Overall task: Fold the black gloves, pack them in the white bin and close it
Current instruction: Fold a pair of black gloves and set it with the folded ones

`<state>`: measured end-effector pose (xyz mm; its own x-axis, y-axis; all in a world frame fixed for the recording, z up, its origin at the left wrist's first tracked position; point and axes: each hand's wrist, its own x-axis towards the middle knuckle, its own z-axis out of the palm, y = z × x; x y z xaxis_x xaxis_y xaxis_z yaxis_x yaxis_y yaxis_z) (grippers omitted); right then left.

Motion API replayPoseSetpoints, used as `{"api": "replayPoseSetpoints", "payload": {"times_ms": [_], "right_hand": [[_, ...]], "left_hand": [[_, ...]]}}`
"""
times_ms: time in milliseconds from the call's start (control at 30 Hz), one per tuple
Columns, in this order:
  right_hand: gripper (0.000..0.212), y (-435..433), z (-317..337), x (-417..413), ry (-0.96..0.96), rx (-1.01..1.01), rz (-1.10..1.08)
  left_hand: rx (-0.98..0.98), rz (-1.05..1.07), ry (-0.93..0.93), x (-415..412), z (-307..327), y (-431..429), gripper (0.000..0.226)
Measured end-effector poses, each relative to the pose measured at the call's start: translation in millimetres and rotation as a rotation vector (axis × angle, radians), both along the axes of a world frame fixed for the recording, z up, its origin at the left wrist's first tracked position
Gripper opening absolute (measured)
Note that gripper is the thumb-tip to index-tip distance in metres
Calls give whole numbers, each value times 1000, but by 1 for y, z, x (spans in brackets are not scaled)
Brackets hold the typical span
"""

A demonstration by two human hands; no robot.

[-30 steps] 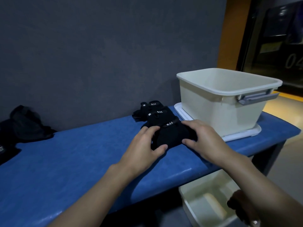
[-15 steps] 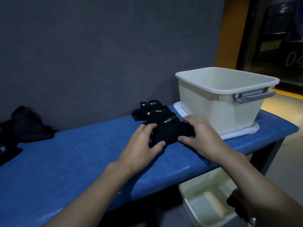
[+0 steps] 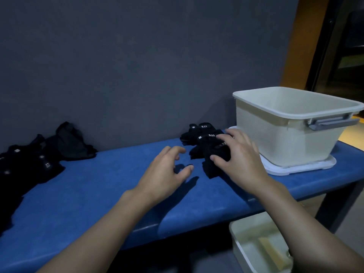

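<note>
A dark grey wall (image 3: 137,66) fills the far side, and a long blue worktop (image 3: 94,194) runs along it from left to right. On the right end of the worktop stands the open white bin (image 3: 285,138), set on its white lid (image 3: 295,167), with a grey handle (image 3: 332,123) on its right end. A second pale bin (image 3: 258,251) sits on the floor below the near right edge.

At the far left lies a loose heap of black gloves (image 3: 35,160), against the wall. Just left of the bin is a small stack of folded gloves (image 3: 201,133), white "5.11" tags showing on two of them.

The right hand (image 3: 236,154) lies on the nearest folded glove (image 3: 212,164), fingers spread across its top and thumb at its near left side; whether the grip truly pinches the cloth or only presses on it cannot be told, as the hand hides the contact. The left hand (image 3: 167,170) hovers over bare worktop just left of that glove, apart from it, its grip loose with fingers curled and holding nothing.
</note>
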<state>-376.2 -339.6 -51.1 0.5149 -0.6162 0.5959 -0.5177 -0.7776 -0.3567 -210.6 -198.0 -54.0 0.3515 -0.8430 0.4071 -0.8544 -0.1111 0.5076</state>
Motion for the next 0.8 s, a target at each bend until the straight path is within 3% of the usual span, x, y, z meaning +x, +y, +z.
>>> {"api": "replayPoseSetpoints", "payload": {"times_ms": [367,800], "right_hand": [[62,18,1,31,108,50,35],[60,45,3,60,28,87,237]], "left_hand": [[-8,113,-22,40,0,49,35],[-6,124,-26,49,7,62,34]]}}
